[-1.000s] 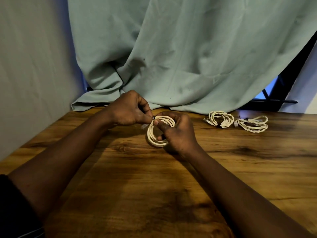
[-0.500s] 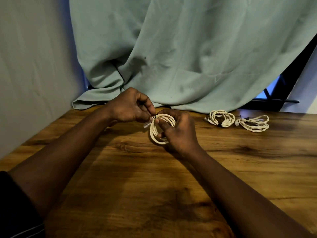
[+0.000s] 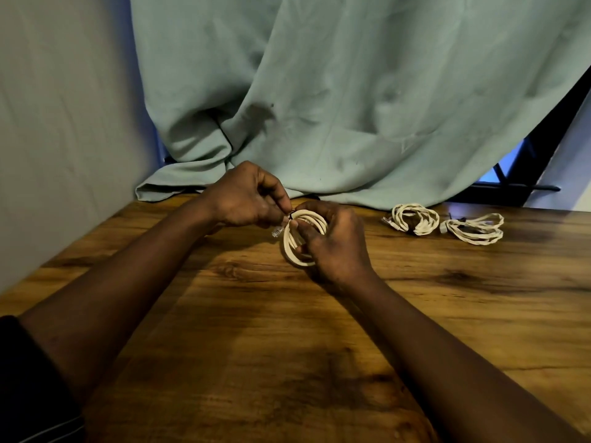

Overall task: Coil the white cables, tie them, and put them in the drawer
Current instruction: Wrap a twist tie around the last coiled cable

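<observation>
A coiled white cable (image 3: 292, 247) is held just above the wooden table (image 3: 224, 346). My right hand (image 3: 334, 244) grips the coil, fingers curled through its loops. My left hand (image 3: 248, 196) pinches a small black tie (image 3: 291, 214) at the top of the coil. A clear plug (image 3: 277, 231) hangs from the coil below my left hand. Two more coiled white cables lie on the table at the back right, one (image 3: 412, 219) next to the other (image 3: 476, 228), each with a dark tie on it.
A teal curtain (image 3: 319, 107) hangs behind the table and drapes onto its far edge. A pale wall (image 3: 64, 123) runs along the left side. A dark window frame (image 3: 524, 187) shows at the back right. No drawer is in view.
Both hands with the coil have risen slightly and my left hand's pinch has shifted at the top of the coil; the plug now hangs visible below it.
</observation>
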